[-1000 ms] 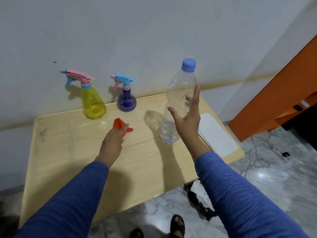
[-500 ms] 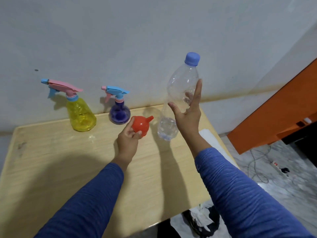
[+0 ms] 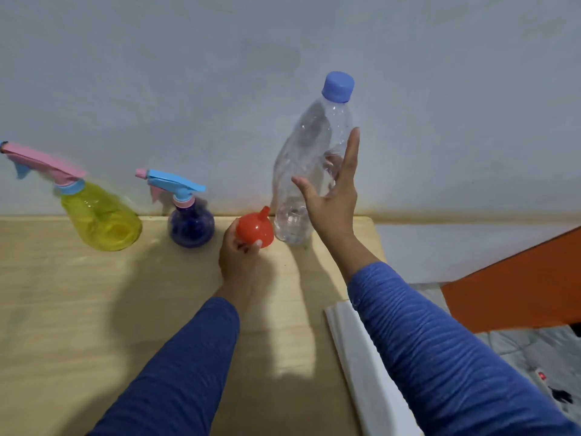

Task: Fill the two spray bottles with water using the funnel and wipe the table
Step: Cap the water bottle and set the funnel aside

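My left hand [image 3: 237, 259] holds the red funnel [image 3: 255, 227] just above the wooden table [image 3: 94, 309], spout pointing up and away. My right hand [image 3: 333, 199] grips a tall clear water bottle [image 3: 309, 158] with a blue cap; a little water sits in its bottom, and my fingers show through the plastic. The bottle tilts slightly left, right beside the funnel. A yellow spray bottle [image 3: 100, 218] with a pink trigger and a purple spray bottle [image 3: 191, 225] with a blue trigger stand at the table's back by the wall, both with their heads on.
A folded white cloth [image 3: 361, 357] lies along the table's right edge, partly under my right sleeve. The wall runs directly behind the table. An orange cabinet [image 3: 518, 278] stands to the right, and cables lie on the marble floor [image 3: 534, 357].
My left hand picked the funnel up off the table and carried it toward the water bottle. My right hand keeps hold of the bottle, and my view has shifted closer and lower.
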Motion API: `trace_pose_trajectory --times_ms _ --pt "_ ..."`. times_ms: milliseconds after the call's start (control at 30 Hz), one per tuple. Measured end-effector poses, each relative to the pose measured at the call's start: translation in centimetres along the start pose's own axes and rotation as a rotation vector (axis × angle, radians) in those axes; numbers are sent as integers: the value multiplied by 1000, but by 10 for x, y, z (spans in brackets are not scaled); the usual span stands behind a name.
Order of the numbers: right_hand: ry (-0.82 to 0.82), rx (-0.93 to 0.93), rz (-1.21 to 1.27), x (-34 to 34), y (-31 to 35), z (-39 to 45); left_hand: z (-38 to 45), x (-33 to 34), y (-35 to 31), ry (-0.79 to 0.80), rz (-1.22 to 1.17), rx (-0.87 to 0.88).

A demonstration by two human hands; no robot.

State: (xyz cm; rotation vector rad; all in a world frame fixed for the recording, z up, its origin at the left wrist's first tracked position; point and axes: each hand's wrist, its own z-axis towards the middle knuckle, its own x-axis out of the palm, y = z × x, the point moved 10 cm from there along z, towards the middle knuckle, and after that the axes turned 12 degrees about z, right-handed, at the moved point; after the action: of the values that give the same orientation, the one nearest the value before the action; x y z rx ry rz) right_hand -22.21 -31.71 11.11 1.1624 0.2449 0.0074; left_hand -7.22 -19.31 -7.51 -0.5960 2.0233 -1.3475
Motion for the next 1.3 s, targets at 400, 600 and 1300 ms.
trace_pose_trajectory --times_ms 400,600,1300 --pt "104 -37 43 0 -9 6 -5 4 -7 -231 425 64" --pt "143 -10 -7 2 -12 4 0 1 -11 -164 571 91" --pt "491 518 -963 -31 -46 -122 -61 -26 -81 285 1348 514"
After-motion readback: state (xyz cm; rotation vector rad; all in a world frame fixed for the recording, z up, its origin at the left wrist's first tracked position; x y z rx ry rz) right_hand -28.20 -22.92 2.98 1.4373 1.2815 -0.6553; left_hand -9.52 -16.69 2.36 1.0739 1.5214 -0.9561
